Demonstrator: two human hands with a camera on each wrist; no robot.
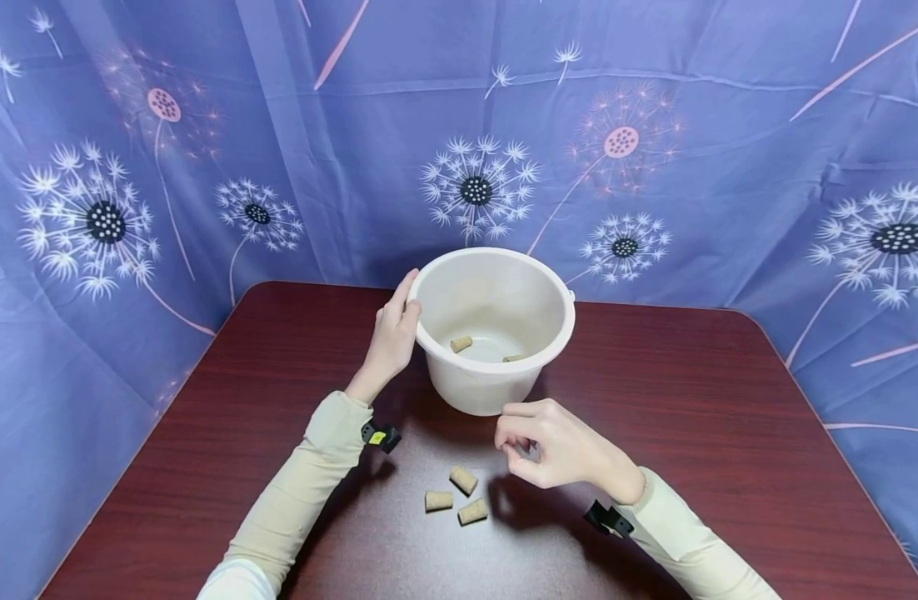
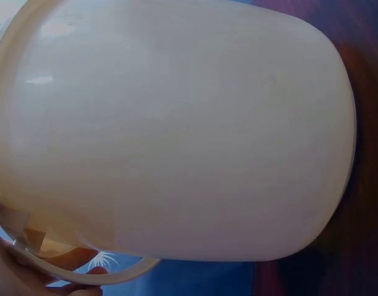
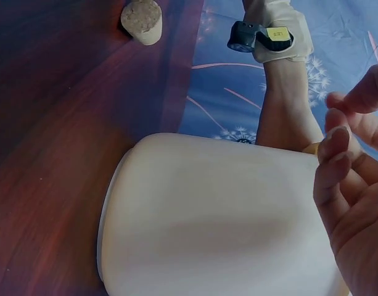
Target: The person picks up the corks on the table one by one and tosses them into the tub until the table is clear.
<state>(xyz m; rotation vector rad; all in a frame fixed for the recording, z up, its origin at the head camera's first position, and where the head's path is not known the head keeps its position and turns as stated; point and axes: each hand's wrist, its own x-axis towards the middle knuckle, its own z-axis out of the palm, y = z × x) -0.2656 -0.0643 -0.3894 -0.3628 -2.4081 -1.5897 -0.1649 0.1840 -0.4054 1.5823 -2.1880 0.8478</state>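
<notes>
A white plastic bucket stands on the table, its mouth turned up. My left hand grips its left rim, and in the left wrist view its fingers lie by the curved handle. Inside the bucket are a cork and part of another cork. Three corks lie grouped before it: an upper cork, a left cork and a right cork. My right hand hovers at the bucket's front right, fingers loosely bent, nothing visible between them.
The dark red wooden table has rounded back corners. Blue fabric with a dandelion print hangs behind it and along both sides. A dark camera is strapped to the right wrist, another camera to the left.
</notes>
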